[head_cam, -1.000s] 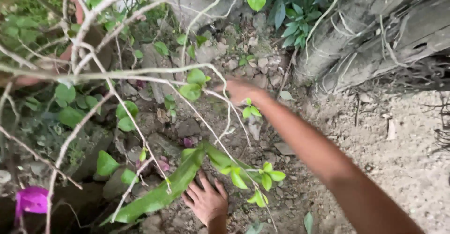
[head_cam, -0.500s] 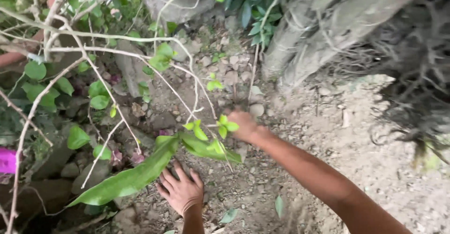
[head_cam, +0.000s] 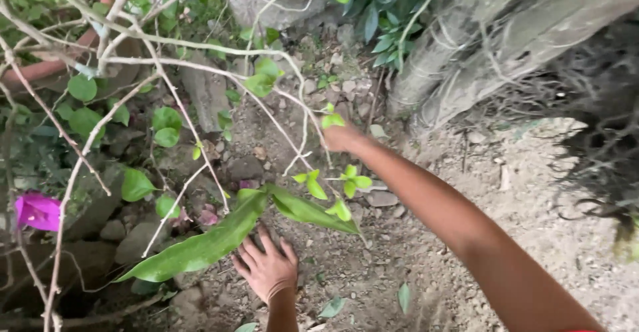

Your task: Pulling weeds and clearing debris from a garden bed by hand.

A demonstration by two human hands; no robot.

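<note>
My left hand (head_cam: pixel 266 269) lies flat on the loose brown soil (head_cam: pixel 373 259) with its fingers spread and nothing in it. It sits just under a long drooping green leaf (head_cam: pixel 200 249). My right hand (head_cam: pixel 343 138) is stretched forward onto the stony ground near small rocks (head_cam: pixel 333 89). Its fingers are curled down and partly hidden behind a small leaf and thin pale branches (head_cam: pixel 193 66), so I cannot tell whether it holds anything. A second long leaf (head_cam: pixel 306 209) crosses between my two hands.
A thick grey tree trunk with tangled roots (head_cam: pixel 479 39) rises at the upper right. Leafy twigs and a pink flower (head_cam: pixel 38 211) crowd the left side over larger stones (head_cam: pixel 246 167). A terracotta pot rim (head_cam: pixel 40 69) shows at upper left.
My right hand pulled back toward me across the soil, then reached forward again to the stones. My left hand stayed planted on the ground. The view shifted slightly.
</note>
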